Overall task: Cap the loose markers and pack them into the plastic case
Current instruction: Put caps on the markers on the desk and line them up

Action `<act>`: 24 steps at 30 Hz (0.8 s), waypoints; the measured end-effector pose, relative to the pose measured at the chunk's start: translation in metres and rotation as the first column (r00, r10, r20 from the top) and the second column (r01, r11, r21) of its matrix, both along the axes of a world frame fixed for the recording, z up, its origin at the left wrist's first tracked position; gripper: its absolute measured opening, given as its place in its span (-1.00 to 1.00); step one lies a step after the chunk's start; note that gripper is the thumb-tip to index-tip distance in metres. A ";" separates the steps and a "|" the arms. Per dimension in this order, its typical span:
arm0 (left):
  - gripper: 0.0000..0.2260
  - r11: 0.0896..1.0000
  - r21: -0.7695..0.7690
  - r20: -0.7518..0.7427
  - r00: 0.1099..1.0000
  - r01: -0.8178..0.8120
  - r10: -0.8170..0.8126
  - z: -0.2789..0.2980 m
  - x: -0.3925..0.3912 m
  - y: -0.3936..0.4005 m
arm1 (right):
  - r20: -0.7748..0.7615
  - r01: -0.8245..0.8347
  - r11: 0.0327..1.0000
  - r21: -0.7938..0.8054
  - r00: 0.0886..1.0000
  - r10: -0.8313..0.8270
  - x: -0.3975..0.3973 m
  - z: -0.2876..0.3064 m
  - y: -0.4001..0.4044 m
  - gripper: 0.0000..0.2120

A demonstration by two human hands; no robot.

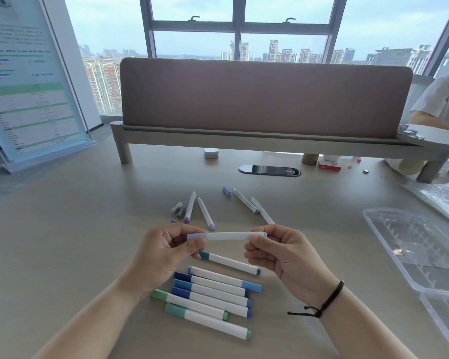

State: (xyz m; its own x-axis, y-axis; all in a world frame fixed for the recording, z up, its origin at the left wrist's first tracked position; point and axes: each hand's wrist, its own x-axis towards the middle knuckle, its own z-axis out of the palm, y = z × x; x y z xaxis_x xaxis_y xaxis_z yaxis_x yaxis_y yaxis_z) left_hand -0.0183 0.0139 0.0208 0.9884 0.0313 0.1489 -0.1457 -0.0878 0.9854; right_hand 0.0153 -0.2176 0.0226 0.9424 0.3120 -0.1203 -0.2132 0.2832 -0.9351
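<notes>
Both hands hold one white marker [228,236] level above the table. My left hand [163,252] pinches its lavender cap end, and my right hand [278,252] pinches the other end. Below them lies a row of several capped markers [213,294] with blue and green caps. Farther back lie several uncapped white markers [205,209], two with purple ends, plus two more [254,206] to the right. Loose caps sit near them: a grey pair [178,208] and a purple one [226,190]. The clear plastic case [410,255] lies open at the right.
A brown desk divider [265,97] on a raised shelf crosses the back of the table. A cable port [268,170] sits in the tabletop. A plastic bag [441,198] lies at the far right, a sign stand [34,81] at the left. Another person's arm [441,107] shows at the right.
</notes>
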 end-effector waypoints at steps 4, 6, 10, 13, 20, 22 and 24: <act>-0.89 1.000 0.029 0.045 0.999 -0.003 0.002 -0.003 0.000 0.001 | 0.007 0.008 1.000 0.019 1.000 -0.009 -0.002 0.001 0.002 -0.88; -0.89 0.999 0.045 0.059 0.998 -0.001 -0.002 -0.006 0.002 0.001 | 0.028 0.009 1.000 0.023 1.000 -0.010 -0.003 0.003 0.002 -0.92; -0.89 0.999 0.048 0.068 0.998 0.011 -0.015 -0.008 0.002 0.000 | 0.049 0.013 0.999 0.031 0.999 -0.015 -0.004 0.004 0.003 -0.96; -0.89 0.998 0.063 0.077 0.997 0.016 -0.021 -0.009 0.002 0.001 | 0.049 0.004 0.999 0.035 0.999 -0.005 -0.004 0.003 0.003 -0.97; -0.82 0.985 0.170 0.112 0.994 -0.021 0.002 -0.010 0.009 0.009 | 0.329 0.210 0.929 -0.305 0.939 -0.104 0.008 -0.010 0.004 -0.96; -0.74 0.962 0.231 0.151 0.983 -0.142 0.109 -0.016 0.015 0.016 | 0.484 0.383 0.808 -0.448 0.864 -0.141 0.017 -0.016 -0.002 -0.90; -0.77 0.927 0.254 0.180 0.955 -0.275 0.234 -0.019 0.020 0.023 | 0.518 0.444 0.730 -0.520 0.843 -0.144 0.022 -0.023 -0.011 -0.89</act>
State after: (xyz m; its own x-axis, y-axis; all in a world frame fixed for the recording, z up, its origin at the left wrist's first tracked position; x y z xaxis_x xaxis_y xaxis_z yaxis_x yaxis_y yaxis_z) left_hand 0.0021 0.0367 0.0023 0.9198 0.2170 0.3269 -0.2204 -0.4034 0.8881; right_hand 0.0373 -0.2281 0.0000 0.9696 0.0114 0.2444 0.2296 -0.3875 -0.8928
